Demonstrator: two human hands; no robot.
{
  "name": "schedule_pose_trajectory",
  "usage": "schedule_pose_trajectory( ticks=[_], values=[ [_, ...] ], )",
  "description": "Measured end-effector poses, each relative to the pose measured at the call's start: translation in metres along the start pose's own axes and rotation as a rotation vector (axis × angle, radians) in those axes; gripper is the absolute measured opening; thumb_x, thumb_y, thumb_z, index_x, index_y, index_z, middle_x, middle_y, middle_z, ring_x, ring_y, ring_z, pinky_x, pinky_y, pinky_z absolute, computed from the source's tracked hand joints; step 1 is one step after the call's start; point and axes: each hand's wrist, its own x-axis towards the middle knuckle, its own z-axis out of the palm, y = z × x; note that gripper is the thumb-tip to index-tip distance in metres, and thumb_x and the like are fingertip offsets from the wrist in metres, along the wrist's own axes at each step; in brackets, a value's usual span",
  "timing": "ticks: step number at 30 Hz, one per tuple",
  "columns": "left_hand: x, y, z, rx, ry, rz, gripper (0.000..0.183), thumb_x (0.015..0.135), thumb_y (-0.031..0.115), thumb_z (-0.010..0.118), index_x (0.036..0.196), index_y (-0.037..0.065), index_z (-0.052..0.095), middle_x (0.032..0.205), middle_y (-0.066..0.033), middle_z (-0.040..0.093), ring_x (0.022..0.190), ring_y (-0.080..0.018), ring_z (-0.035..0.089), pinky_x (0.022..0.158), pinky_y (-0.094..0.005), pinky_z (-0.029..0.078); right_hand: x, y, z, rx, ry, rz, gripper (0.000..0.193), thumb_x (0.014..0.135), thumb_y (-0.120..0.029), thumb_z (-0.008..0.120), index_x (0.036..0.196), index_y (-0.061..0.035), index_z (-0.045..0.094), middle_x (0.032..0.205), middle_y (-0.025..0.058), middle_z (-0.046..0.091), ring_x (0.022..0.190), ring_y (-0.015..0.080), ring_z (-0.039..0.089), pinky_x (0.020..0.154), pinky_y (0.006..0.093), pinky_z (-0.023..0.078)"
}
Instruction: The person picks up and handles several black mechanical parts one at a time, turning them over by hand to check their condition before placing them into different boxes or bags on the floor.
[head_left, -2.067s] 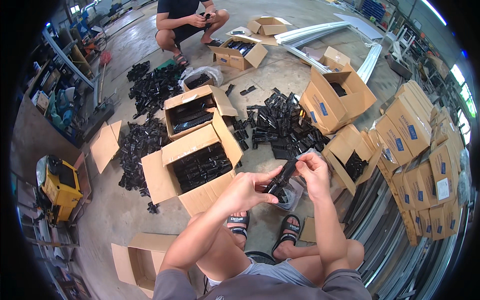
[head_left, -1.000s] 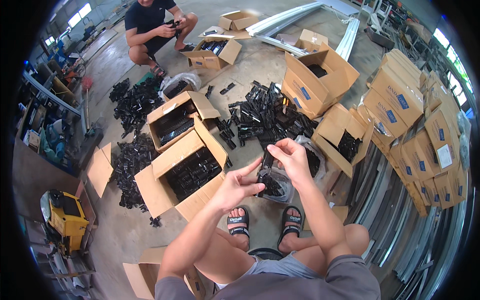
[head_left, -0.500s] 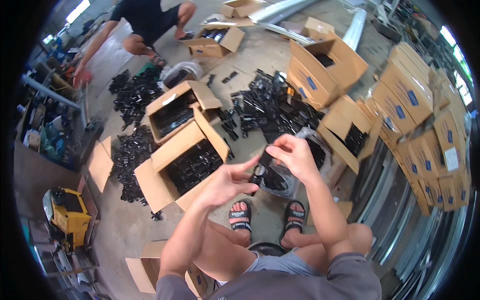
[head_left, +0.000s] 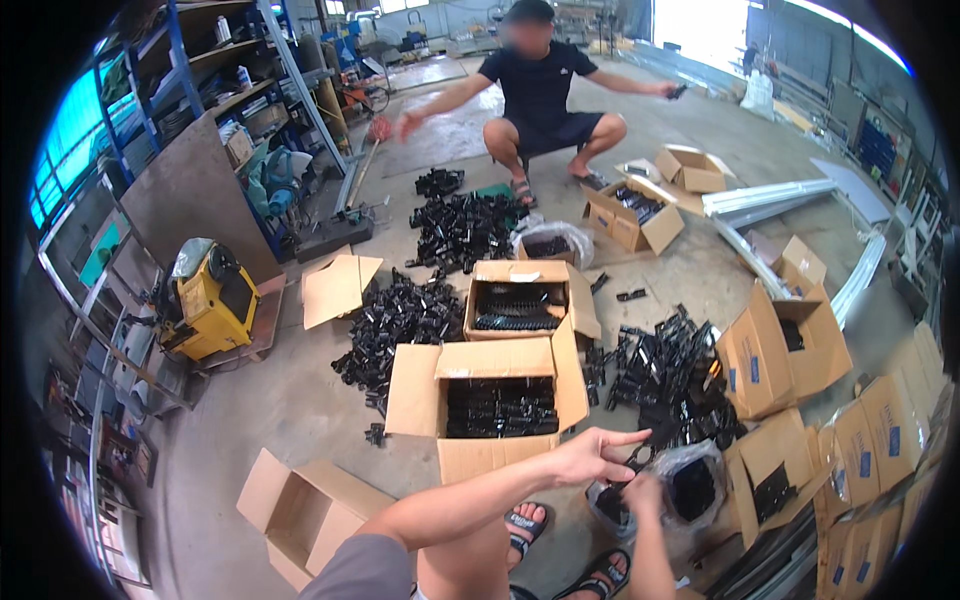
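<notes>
My left hand (head_left: pixel 590 458) is stretched out to the right over the bags, its index finger pointing outward and its thumb and other fingers closed on a small black plastic part (head_left: pixel 638 458) with a ring-like piece. Just below it, my right hand (head_left: pixel 643 492) is smeared by motion, so its fingers and anything in them cannot be made out. Beneath both hands lie a clear plastic bag (head_left: pixel 608 508) of black parts and another clear bag (head_left: pixel 712 462) holding small black pieces. A heap of long black parts (head_left: pixel 672 375) spreads on the floor beyond.
Open cardboard boxes (head_left: pixel 463 362) of black parts stand in front of me, with more black heaps (head_left: pixel 405 325) beside them. Cartons (head_left: pixel 862 435) are stacked at right. An open box (head_left: pixel 300 510) sits near left. Another person (head_left: pixel 540 90) squats opposite, arms spread, a black part in one hand.
My view has swung up and left, bringing the whole squatting person into sight. My right hand has dropped from above the black part to below my left hand. The person's arms are now visibly spread.
</notes>
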Motion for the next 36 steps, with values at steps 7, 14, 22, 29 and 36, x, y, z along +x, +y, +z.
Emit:
schedule_pose_trajectory(
  ticks=[7, 14, 22, 29, 36],
  values=[
    [-0.005, 0.015, 0.003, -0.04, -0.005, -0.055, 0.076, 0.091, -0.001, 0.068, 0.154, 0.028, 0.036, 0.112, -0.0033, 0.071, 0.094, -0.0047, 0.059, 0.083, -0.0229, 0.05, -0.032, 0.006, 0.067, -0.065, -0.027, 0.333, 0.031, 0.075, -0.036, 0.081, 0.091, -0.0098, 0.076, 0.102, 0.0179, 0.073, 0.101, 0.036, 0.069, 0.094, 0.0448, 0.053],
    [-0.008, 0.013, 0.0, -0.024, 0.04, -0.052, 0.077, 0.091, -0.001, 0.068, 0.154, 0.029, 0.037, 0.117, -0.0072, 0.07, 0.1, -0.0068, 0.06, 0.087, -0.025, 0.051, -0.028, 0.0, 0.072, -0.105, -0.125, 0.333, 0.021, 0.075, -0.02, 0.074, 0.093, -0.0088, 0.076, 0.106, 0.0204, 0.072, 0.104, 0.0376, 0.068, 0.096, 0.0453, 0.052],
    [-0.007, 0.013, 0.002, -0.004, 0.02, -0.041, 0.074, 0.091, 0.002, 0.07, 0.152, 0.031, 0.041, 0.123, -0.0102, 0.067, 0.105, -0.0106, 0.059, 0.091, -0.0282, 0.051, -0.039, 0.013, 0.078, -0.009, 0.014, 0.32, 0.017, 0.075, -0.013, 0.069, 0.089, -0.0065, 0.075, 0.102, 0.0215, 0.072, 0.1, 0.039, 0.068, 0.093, 0.0453, 0.052],
    [-0.017, 0.015, 0.001, 0.042, 0.054, -0.012, 0.075, 0.091, 0.006, 0.071, 0.154, 0.028, 0.037, 0.106, -0.0015, 0.071, 0.077, -0.0034, 0.051, 0.07, -0.0205, 0.046, -0.054, -0.039, 0.028, 0.445, 0.431, 0.11, 0.013, 0.086, -0.007, 0.067, 0.097, -0.0003, 0.07, 0.096, 0.0165, 0.071, 0.083, 0.0271, 0.07, 0.078, 0.0372, 0.057],
    [-0.026, 0.032, 0.006, 0.002, 0.074, 0.042, 0.077, 0.087, 0.002, 0.074, 0.153, 0.024, 0.04, 0.094, 0.0035, 0.067, 0.091, -0.0041, 0.058, 0.083, -0.0232, 0.05, -0.09, -0.186, -0.128, 1.027, 0.497, -0.221, 0.021, 0.095, -0.005, 0.064, 0.115, 0.0021, 0.067, 0.104, 0.007, 0.069, 0.091, 0.0116, 0.065, 0.081, 0.025, 0.052]
  ],
)
